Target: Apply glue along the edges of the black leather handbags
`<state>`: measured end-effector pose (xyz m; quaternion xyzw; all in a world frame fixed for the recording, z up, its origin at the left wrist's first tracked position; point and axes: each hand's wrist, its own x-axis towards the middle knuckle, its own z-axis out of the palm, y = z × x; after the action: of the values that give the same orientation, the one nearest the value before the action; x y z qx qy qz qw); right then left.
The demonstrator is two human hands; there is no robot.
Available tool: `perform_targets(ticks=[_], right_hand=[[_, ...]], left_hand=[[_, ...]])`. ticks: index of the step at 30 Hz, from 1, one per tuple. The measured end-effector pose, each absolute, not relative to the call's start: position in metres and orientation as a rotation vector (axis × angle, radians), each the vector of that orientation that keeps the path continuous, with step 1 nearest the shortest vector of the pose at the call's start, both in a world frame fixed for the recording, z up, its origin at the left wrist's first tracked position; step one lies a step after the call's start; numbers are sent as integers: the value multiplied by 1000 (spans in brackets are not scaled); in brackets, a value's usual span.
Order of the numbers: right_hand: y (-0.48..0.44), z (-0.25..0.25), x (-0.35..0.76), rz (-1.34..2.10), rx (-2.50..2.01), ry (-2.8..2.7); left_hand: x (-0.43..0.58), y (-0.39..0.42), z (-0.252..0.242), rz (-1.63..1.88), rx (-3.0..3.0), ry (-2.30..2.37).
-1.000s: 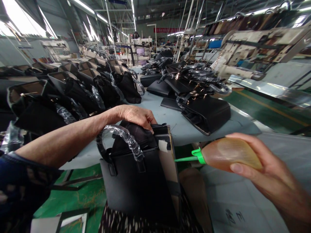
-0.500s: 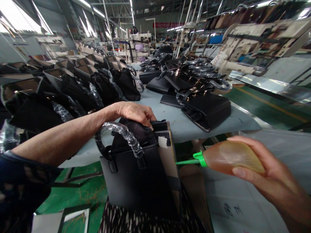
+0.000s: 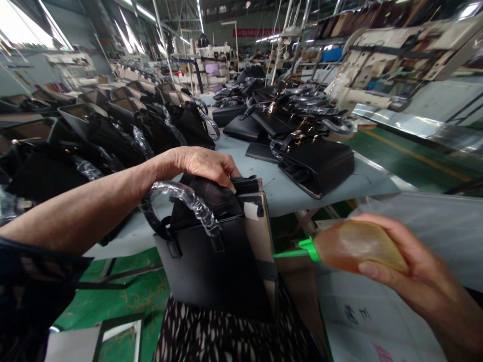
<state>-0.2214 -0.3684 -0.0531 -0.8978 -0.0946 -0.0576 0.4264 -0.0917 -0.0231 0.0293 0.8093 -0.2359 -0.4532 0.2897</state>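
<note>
While the left hand (image 3: 207, 165) grips the top rim of a black handbag (image 3: 211, 266), fingers bent over the edge, the right hand (image 3: 415, 259) is wrapped round a squeeze bottle (image 3: 350, 246) of amber liquid. Bag roughly upright on the lap, over patterned cloth (image 3: 211, 327), in front of the bench (image 3: 241, 153); 1 handle (image 3: 192, 198) visible, plastic-wrapped. Bottle lies sideways, green nozzle (image 3: 292, 253) aimed at the bag's unfinished side edge; tip contact: cannot tell. On the bench, 2 groups: bags in rows (image 3: 124, 125) left, heaped bags (image 3: 320, 161) right.
</note>
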Motion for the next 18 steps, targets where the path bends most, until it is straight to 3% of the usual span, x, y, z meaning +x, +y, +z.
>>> perform_targets(ticks=[18], right_hand=[[-375,-64,-226,-94,-2217,-217]], left_hand=[[-86,-27,48,-1119,2297,-681]])
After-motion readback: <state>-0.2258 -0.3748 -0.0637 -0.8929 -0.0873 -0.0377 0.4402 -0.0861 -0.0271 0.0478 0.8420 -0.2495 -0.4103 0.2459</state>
